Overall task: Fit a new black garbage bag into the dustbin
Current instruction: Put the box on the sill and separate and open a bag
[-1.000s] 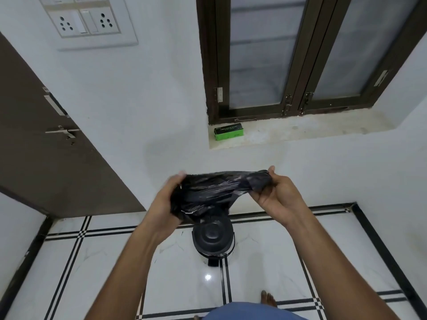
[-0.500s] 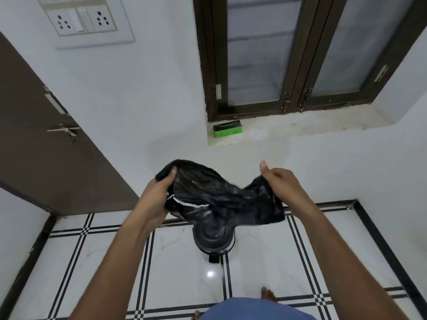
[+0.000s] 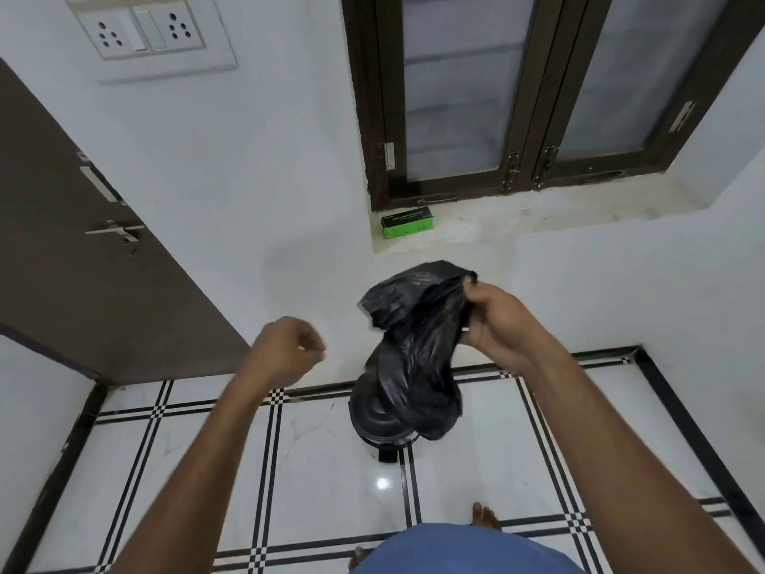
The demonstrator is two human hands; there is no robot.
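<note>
A crumpled black garbage bag hangs in the air from my right hand, which grips its upper edge. My left hand is off to the left of the bag, fingers curled, holding nothing. Below the bag a small black round dustbin stands on the tiled floor against the wall, its lid down and a pedal at its front. The hanging bag hides the dustbin's right side.
A green box lies on the window sill above the dustbin. A brown door is at the left. White floor tiles with black lines spread around my bare feet.
My left hand has let go of the bag and pulled away to the left. The bag, stretched between both hands before, now dangles from my right hand alone.
</note>
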